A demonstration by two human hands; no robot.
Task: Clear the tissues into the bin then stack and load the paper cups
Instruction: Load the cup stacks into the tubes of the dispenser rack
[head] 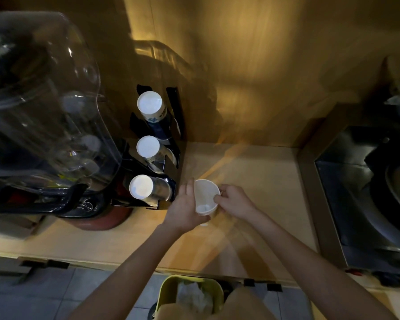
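Observation:
A short stack of white paper cups [205, 197] stands mouth up over the wooden counter [263, 181], held between both hands. My left hand [185, 209] cups its left side and base. My right hand [234, 200] pinches the rim on the right. To the left stands a black cup dispenser [170, 158] with three tubes, each showing the white bottom of a cup: far [149, 104], middle [147, 146], near [141, 187]. Below the counter edge a yellow-green bin [166, 294] holds white crumpled tissues [194, 296].
A large clear water bottle [39, 100] on a dispenser fills the left side. A dark steel sink [367, 192] sits at the right. A wooden wall rises behind the counter. Grey floor tiles show below the counter's front edge.

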